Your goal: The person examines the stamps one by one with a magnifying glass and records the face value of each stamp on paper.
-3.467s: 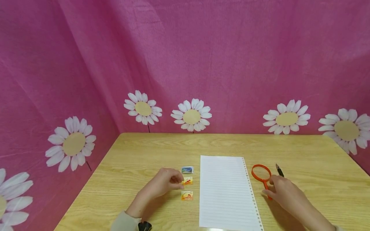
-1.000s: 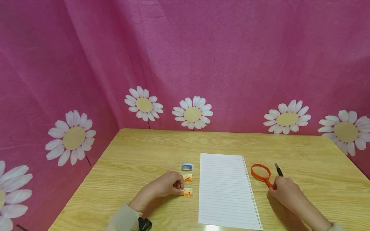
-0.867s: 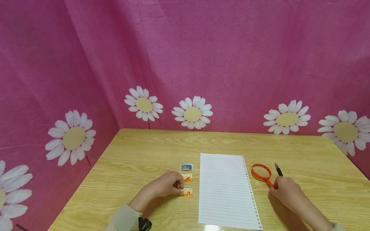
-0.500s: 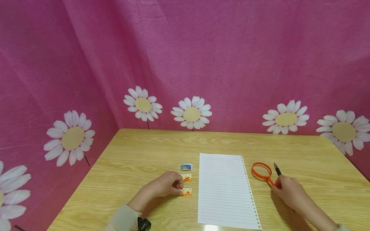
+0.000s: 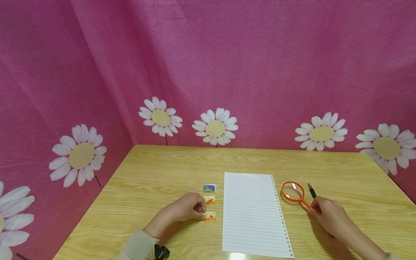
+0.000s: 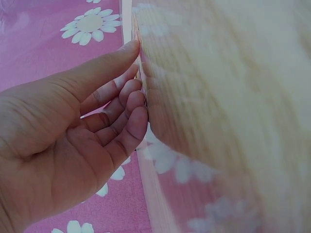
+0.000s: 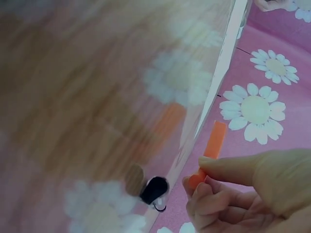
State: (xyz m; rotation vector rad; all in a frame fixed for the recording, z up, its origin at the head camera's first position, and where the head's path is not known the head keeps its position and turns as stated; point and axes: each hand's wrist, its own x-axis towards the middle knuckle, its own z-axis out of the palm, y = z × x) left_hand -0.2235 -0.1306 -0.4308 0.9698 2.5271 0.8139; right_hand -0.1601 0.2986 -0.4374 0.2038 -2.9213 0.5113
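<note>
My right hand (image 5: 329, 215) grips the handle of an orange-rimmed magnifying glass (image 5: 293, 191) to the right of the lined paper. In the right wrist view, the thumb and fingers pinch its orange handle (image 7: 216, 138). My left hand (image 5: 188, 207) rests on the table by a column of small picture stamps, fingers loosely bent. Its thumb lies at the left edge of the nearest yellow-orange stamp (image 5: 210, 216); the other fingertips are beside the middle yellow stamp (image 5: 211, 199). A blue-green stamp (image 5: 209, 187) lies farthest back. The left wrist view shows the fingertips against the tabletop.
A sheet of lined paper (image 5: 255, 216) with punched holes along its right edge lies between the hands. A black pen (image 5: 312, 190) lies partly hidden behind the right hand. The wooden table (image 5: 162, 162) ends at a pink flowered curtain (image 5: 260, 72).
My right hand has closed round the magnifying glass handle and moved slightly right, swinging the handle right and tilting the lens. Earlier, my left hand shifted toward the nearest stamp; it has since stayed still.
</note>
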